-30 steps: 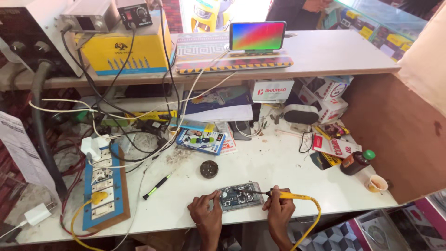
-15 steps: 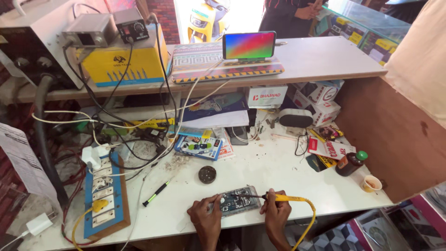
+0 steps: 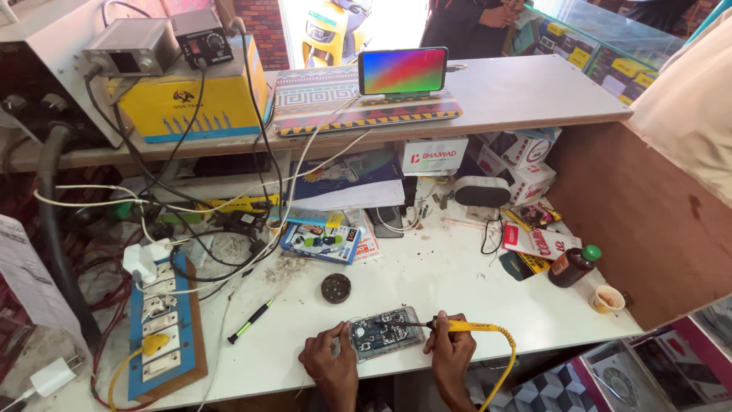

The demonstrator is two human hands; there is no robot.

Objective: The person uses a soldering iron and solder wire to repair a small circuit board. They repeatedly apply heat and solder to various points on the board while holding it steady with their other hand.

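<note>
An opened phone with its circuit board exposed (image 3: 385, 333) lies flat at the near edge of the white desk (image 3: 457, 282), close to the body where both hands can work over it. The left hand (image 3: 329, 365) pinches its left edge, grip closed on it to keep it from sliding. The right hand (image 3: 450, 352) has its grip wrapped round a yellow soldering iron (image 3: 465, 326), held low like a pen so the dark tip lies across the board; its yellow cord trails off the desk edge. Just beyond sit a round dark tin (image 3: 335, 288) and a green-tipped screwdriver (image 3: 252, 320), within easy reach.
</note>
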